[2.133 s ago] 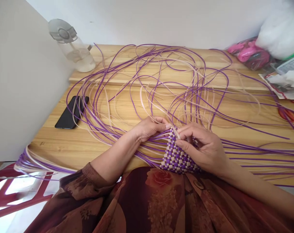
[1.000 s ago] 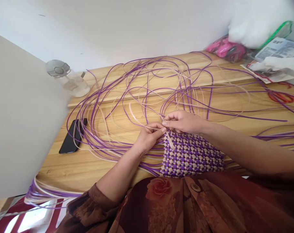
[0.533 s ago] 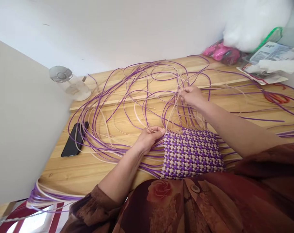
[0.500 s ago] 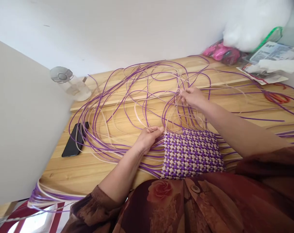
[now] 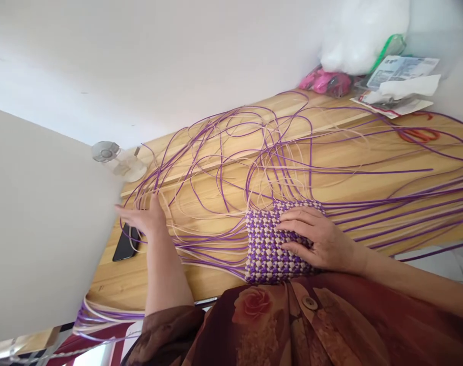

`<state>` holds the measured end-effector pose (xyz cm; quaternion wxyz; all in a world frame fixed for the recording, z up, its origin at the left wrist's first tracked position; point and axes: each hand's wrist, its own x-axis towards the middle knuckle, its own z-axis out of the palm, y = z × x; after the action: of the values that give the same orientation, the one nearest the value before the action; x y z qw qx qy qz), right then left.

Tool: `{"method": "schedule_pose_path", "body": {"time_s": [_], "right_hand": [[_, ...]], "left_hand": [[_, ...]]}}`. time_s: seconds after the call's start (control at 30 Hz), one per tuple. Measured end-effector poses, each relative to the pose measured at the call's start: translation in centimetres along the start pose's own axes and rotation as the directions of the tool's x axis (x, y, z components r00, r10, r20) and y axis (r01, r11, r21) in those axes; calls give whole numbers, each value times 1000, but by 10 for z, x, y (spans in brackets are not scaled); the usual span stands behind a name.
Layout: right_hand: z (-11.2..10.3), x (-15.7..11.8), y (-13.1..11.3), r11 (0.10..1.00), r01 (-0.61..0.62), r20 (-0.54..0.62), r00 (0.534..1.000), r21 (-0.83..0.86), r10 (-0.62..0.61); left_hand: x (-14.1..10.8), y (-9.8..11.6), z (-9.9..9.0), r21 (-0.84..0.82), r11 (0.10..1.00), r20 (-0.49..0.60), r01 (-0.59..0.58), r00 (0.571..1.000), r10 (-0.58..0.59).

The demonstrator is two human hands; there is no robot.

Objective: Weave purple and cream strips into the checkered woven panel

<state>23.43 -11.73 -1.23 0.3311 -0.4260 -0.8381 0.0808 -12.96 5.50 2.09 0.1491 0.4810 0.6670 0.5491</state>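
Loosely spread, the right hand (image 5: 320, 238) rests on a flat, purple-and-beige checked woven-strand panel (image 5: 262, 245), lower centre; left hand (image 5: 146, 217) gapes wide.

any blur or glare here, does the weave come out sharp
Head view throughout: left hand slightly blurred; purple-and-beige woven panel clear enough to follow its pattern; white bundle at upper right washed out, with little surface detail.

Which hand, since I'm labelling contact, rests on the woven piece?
The right hand: it lies across the purple-and-beige woven piece. The left hand is away from that piece, near the phone.
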Motion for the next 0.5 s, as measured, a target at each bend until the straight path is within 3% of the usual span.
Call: {"method": "schedule_pose_path", "body": {"time_s": [0.07,0.1,0.17,0.2,0.27,0.37,0.5], "right_hand": [[4,-2,5,1000,-1,-18,1000,1,1],[6,-2,7,1000,-2,-28,1000,9,2],[9,-2,9,1000,-3,-42,999,26,4],[10,-1,9,1000,-1,-46,999,30,3],[12,-1,10,1000,1,-46,999,31,0],[12,-1,11,999,1,-48,999,44,1],[13,-1,15,998,-18,-57,998,57,21]], "left_hand": [[-10,4,-2,225,964,-94,-144,981,169],[-17,5,-1,312,928,-24,-202,975,220],[-36,9,8,289,924,183,-249,962,202],[-47,11,13,235,948,340,-215,932,128],[-67,16,26,130,972,555,-194,827,91],[-84,24,46,104,945,652,-311,739,172],[-70,30,70,234,900,675,-368,727,121]]}}
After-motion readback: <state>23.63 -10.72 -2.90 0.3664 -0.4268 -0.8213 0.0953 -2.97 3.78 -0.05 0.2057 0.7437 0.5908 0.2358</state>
